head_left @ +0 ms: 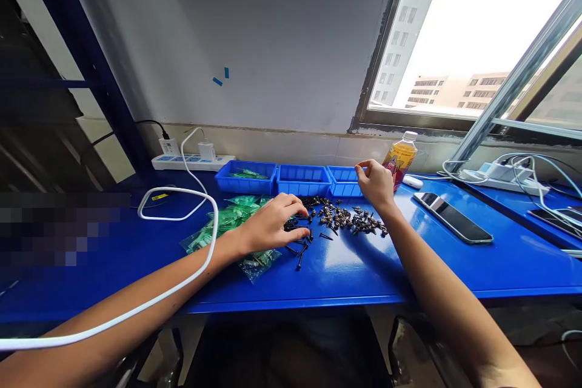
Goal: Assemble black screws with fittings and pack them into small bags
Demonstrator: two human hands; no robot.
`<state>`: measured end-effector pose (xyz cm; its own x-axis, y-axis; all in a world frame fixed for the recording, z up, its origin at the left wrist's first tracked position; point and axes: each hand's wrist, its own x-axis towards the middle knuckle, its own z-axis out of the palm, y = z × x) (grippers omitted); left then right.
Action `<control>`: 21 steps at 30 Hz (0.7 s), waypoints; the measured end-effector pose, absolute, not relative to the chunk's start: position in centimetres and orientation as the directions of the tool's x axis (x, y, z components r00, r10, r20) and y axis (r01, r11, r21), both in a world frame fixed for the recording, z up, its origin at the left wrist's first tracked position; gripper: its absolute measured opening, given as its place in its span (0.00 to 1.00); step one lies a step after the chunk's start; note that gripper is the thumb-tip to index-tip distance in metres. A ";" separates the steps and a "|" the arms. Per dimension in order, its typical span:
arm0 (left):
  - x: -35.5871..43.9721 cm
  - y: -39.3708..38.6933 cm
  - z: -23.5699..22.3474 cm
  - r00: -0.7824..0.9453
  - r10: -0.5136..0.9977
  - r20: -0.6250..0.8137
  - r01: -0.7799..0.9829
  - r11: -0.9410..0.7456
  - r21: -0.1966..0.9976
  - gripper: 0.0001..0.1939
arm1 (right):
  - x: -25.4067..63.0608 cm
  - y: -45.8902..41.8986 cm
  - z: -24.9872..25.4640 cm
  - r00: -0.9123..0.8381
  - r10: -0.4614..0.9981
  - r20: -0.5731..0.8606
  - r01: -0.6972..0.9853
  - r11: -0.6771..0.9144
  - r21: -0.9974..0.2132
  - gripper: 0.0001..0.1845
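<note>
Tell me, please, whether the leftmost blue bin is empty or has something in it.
Not empty: green packets lie in the leftmost blue bin, and its inner walls show above them.

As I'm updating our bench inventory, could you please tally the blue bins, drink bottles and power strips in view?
Blue bins: 3
Drink bottle: 1
Power strips: 2
Total: 6

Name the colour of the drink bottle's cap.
The cap on the drink bottle is white; the head view shows it.
</note>
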<state>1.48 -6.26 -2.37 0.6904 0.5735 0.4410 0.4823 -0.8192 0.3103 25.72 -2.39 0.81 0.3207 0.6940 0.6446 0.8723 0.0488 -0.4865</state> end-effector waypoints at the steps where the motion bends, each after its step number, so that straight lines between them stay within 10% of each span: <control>1: 1.5 -6.3 -2.3 0.705 0.567 0.426 0.480 -0.824 0.303 0.10 | 25.6 -2.4 0.8 0.296 0.697 0.653 0.874 0.077 -0.479 0.10; 11: 1.5 -6.3 -2.3 0.741 0.590 0.320 0.529 -0.807 0.263 0.06 | 21.4 -4.3 -0.2 -0.310 0.867 0.390 0.876 0.420 -0.239 0.09; 21: 1.7 -6.3 -2.2 0.752 0.597 0.281 0.545 -0.802 0.245 0.07 | 20.3 -4.6 -1.7 -0.456 0.876 0.156 0.876 0.473 -0.097 0.10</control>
<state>1.67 -6.30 -2.20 0.7515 0.5967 0.2813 0.5450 -0.8018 0.2449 20.26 -4.57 -1.72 -0.4561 0.8762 0.1556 0.8757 0.4730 -0.0970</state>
